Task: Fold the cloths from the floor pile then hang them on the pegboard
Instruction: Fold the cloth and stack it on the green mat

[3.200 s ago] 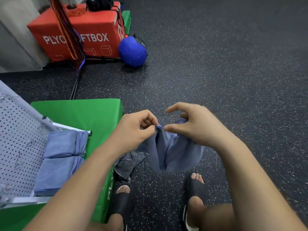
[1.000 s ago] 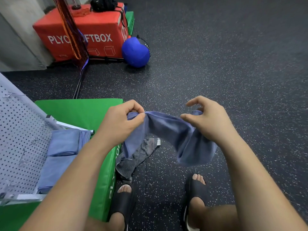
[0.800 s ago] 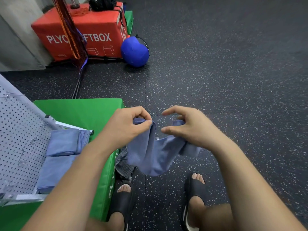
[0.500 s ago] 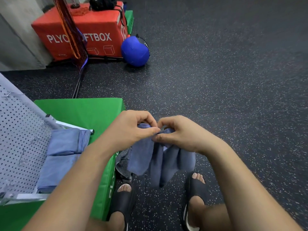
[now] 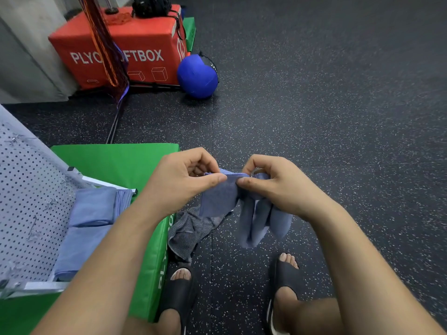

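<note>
Blue cloth (image 5: 254, 213), held in the air above the floor (image 5: 326, 122). Its top edge was pinched by the left hand (image 5: 183, 182) and the right hand (image 5: 273, 187), each thumb pressed against curled fingers, the two grips nearly touching. The rest hung bunched below the right hand. Folding of this piece was judged begun but not finished. Two folded blue cloths (image 5: 92, 206) lay on the pegboard (image 5: 26, 201) near its right edge, one above the other. One grey striped cloth (image 5: 186, 230) lay crumpled on the floor against the green plyo box (image 5: 116, 163), not yet folded. No container proper was in view; the pegboard alone carried cloths.
</note>
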